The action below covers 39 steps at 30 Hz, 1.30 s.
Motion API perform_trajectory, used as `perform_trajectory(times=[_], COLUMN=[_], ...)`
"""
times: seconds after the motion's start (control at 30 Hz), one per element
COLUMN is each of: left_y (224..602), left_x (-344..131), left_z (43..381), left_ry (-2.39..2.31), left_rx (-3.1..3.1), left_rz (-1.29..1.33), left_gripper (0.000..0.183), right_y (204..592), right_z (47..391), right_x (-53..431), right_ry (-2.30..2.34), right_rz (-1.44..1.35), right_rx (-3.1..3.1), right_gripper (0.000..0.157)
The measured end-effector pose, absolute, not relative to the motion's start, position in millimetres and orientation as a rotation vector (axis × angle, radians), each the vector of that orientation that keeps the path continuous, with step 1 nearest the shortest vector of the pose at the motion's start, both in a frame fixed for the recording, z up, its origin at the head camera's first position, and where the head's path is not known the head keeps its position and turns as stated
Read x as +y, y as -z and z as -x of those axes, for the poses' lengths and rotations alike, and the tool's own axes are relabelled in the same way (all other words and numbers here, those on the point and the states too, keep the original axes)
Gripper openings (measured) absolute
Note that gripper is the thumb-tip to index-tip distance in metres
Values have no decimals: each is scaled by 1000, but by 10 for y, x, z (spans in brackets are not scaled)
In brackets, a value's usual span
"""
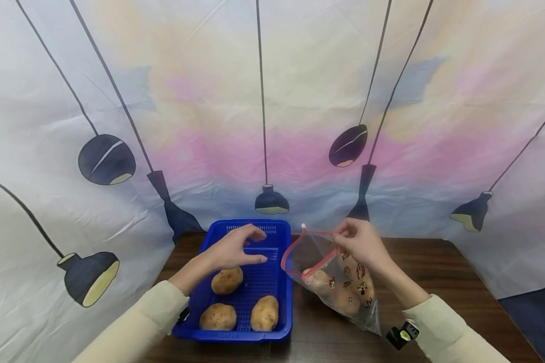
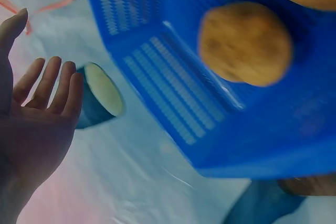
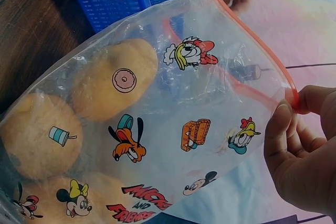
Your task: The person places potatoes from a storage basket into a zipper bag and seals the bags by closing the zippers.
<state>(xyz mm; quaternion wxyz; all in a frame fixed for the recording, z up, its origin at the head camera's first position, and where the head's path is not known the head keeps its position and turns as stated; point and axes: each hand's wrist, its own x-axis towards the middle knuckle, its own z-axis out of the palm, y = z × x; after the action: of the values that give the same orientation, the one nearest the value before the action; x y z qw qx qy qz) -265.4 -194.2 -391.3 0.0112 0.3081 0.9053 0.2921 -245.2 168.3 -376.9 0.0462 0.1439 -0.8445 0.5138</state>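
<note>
A lamp-patterned cloth (image 1: 227, 131) hangs behind the table (image 1: 429, 264). At left, three potatoes (image 1: 264, 313) lie in a blue basket (image 1: 252, 282); over its far part the left hand (image 1: 237, 247) is empty, relaxed, thumb apart. At right, the right hand (image 1: 363, 242) pinches the bag (image 3: 168, 129) by its mouth, more potatoes (image 3: 94, 95) inside; I'd keep it wide, pinch firm.

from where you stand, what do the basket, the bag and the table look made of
Basket: likely moulded plastic, faintly glossy, with rows of slots. Bag: thin, clear plastic film, see-through, wrinkled and printed. Table: brown wood grain, low sheen; solid wood or laminate, can't tell.
</note>
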Motion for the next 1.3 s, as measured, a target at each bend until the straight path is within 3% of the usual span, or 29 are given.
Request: perform_trajectory(times=[0.53, 1.3], left_y=[4254, 4631], left_x=[-2490, -2564], left_z=[2634, 2595], left_ry=[-787, -622], left_rx=[2863, 2875], left_rz=[-726, -595], left_gripper=[61, 64], right_y=[3778, 3780], right_z=[2450, 2425], right_x=[1676, 1690], right_ry=[-1592, -1610], right_rz=[-447, -444], right_rx=[-2572, -2571], right_gripper=[9, 8])
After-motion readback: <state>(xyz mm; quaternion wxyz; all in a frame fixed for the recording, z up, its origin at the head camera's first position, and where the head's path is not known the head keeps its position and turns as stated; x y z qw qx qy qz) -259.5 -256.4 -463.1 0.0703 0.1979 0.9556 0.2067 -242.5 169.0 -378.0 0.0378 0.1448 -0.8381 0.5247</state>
